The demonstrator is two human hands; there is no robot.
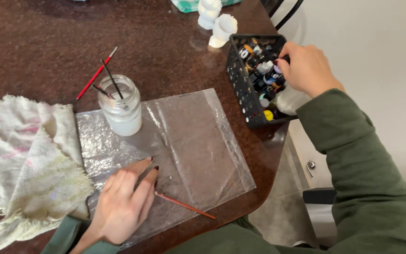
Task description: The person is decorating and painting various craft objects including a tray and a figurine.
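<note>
My right hand (306,68) covers the far end of the black basket (240,80), so which paint bottle (265,67) my fingertips touch can't be told; bottle labels too small to make out. The brush tips in the glass jar (121,106) are lost in cloudy water, and the white object (210,11) plus teal thing (186,4) at the top are cut by the edge. Left hand (121,207) hides the tip of the red brush (184,205), towel (24,164) runs off frame left.

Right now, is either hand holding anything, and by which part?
The left hand lies flat on the plastic sheet, holding nothing. The right hand reaches into the black basket; any grip is hidden.
</note>
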